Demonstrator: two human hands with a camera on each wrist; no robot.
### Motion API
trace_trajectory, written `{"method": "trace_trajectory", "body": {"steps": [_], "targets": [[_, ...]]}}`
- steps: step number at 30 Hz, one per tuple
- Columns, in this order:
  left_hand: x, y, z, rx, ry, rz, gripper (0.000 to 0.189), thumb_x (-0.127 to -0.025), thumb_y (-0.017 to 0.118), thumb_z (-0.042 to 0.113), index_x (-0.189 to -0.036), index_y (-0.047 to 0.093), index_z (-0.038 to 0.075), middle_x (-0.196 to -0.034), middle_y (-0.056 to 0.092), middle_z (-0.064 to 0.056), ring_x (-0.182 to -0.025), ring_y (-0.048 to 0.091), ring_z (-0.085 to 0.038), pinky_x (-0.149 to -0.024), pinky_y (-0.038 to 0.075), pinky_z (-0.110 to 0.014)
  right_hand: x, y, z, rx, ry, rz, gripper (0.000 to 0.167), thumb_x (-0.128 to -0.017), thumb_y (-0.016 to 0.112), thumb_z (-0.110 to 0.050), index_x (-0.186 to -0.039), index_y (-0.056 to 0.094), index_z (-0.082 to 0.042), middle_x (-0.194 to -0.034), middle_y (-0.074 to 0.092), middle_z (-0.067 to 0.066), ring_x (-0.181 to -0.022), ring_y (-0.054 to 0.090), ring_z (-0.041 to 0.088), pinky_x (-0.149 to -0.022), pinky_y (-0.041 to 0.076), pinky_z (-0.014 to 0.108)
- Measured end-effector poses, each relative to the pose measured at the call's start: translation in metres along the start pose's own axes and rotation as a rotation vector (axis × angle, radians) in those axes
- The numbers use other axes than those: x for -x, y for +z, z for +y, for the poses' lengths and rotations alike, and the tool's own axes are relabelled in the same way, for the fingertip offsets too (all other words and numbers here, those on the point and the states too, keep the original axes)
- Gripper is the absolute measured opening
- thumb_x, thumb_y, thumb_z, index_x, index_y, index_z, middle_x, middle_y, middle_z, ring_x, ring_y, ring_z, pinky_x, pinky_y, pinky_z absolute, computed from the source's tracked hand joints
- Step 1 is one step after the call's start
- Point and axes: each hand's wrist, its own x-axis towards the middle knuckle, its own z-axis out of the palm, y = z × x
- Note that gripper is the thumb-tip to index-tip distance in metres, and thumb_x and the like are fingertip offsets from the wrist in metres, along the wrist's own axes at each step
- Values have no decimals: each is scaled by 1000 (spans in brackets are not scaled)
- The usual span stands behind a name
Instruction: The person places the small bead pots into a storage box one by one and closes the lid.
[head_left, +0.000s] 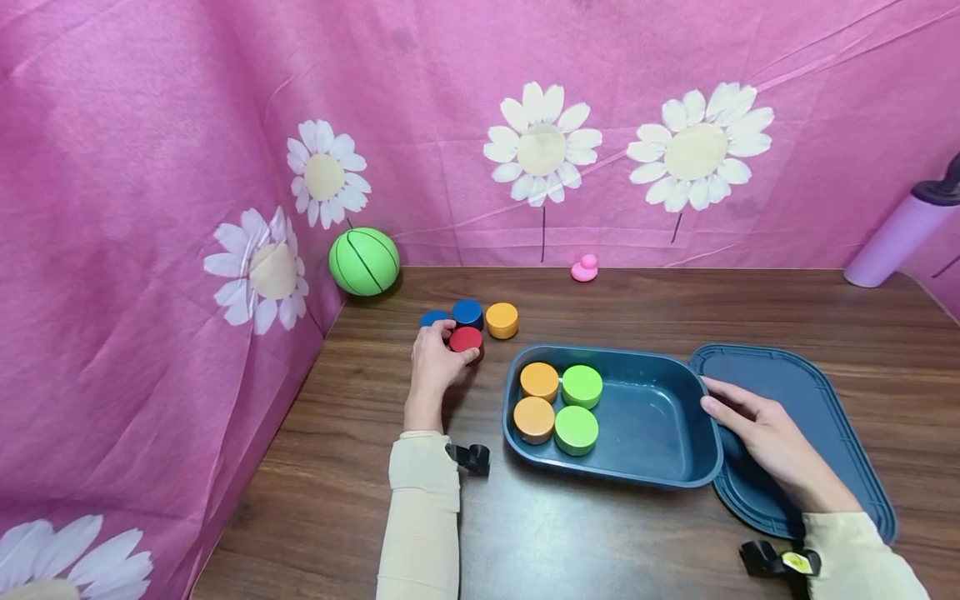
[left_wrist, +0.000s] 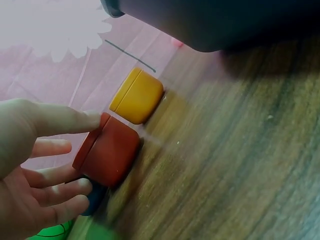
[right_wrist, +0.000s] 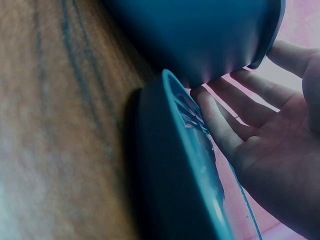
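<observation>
My left hand point(head_left: 437, 358) has its thumb and fingers around a small round red jar point(head_left: 467, 341) standing on the table; the lid seam of the red jar point(left_wrist: 111, 152) shows in the left wrist view. Beside it are two blue jars point(head_left: 468, 313), one partly hidden by the fingers, and a yellow-orange jar point(head_left: 502, 321). My right hand point(head_left: 772, 437) holds the right end of a dark blue box point(head_left: 660, 475), thumb at the rim and fingers against the outer wall. Inside the box's left half stand two orange jars point(head_left: 539, 381) and two green jars point(head_left: 581, 387).
A dark blue lid point(head_left: 817, 450) lies on the wooden table point(head_left: 315, 500) right of the box, partly under my right hand. Towards the back are a green ball point(head_left: 364, 262), a pink rubber duck point(head_left: 585, 268) and a purple cylinder point(head_left: 896, 237). Pink flowered cloth point(head_left: 435, 150) hangs behind.
</observation>
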Motion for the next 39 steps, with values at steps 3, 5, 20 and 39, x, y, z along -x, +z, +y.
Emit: {"method": "trace_trajectory", "body": {"steps": [3,5,20,39], "targets": [[0,0,0,-12,-14,-10,62,-81,86,25,-134,61,5,-130,63,-15,-122,56,-33,-105,46,-48,0,0,0,1,-6,9,64,-105,50,-44,-155,38,-7,-154,42,27,-108,34,-24,-77,35,1],[-1,0,0,-21,-22,-13,63,-80,87,26,-134,62,4,-131,64,-16,-123,56,-33,-106,46,-48,0,1,0,0,-8,11,64,-105,50,-44,-155,38,-7,-154,42,27,-107,33,-25,-77,34,1],[-1,4,-2,-19,-70,-55,66,-82,85,27,-138,57,4,-138,60,-18,-127,54,-36,-107,46,-50,0,0,1,5,-3,13,64,-105,50,-44,-155,38,-7,-154,41,27,-108,34,-24,-77,35,1],[-2,4,-4,-1,-75,-60,64,-82,85,29,-135,59,4,-134,61,-18,-124,55,-35,-106,47,-49,-1,1,-4,-28,34,-18,68,-105,47,-46,-157,32,-6,-158,36,27,-138,39,31,-107,33,70]]}}
